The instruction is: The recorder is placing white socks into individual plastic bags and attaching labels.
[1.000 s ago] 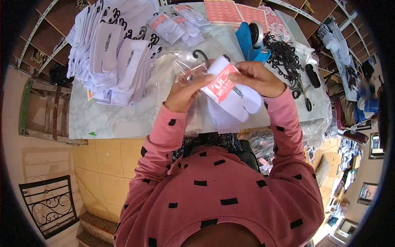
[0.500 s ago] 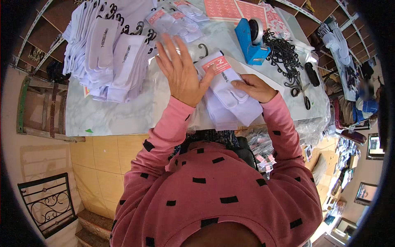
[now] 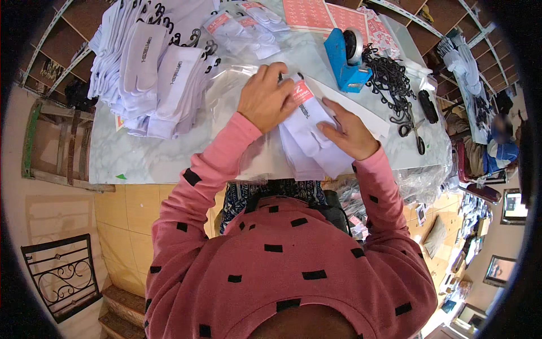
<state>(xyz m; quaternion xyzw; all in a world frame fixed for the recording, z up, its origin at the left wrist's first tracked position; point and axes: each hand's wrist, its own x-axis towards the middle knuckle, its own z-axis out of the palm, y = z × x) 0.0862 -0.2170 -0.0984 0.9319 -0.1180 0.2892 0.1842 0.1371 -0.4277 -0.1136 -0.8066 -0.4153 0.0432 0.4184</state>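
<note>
Socks (image 3: 307, 134) between hands (image 3: 264, 103), near table's front edge (image 3: 169, 179).

Front-left worktop (image 3: 155, 161) is pretty open, but the sock pile (image 3: 141, 79) blocks behind, held socks (image 3: 305, 133) plug the middle, tape dispenser (image 3: 340, 61) clogs right.

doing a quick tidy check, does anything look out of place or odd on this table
Little stands out. The black sock hooks lie in a tangled heap, and a small green scrap sits like stray litter at the front left of the marbled table. Nothing looks spilled or damaged.
</note>
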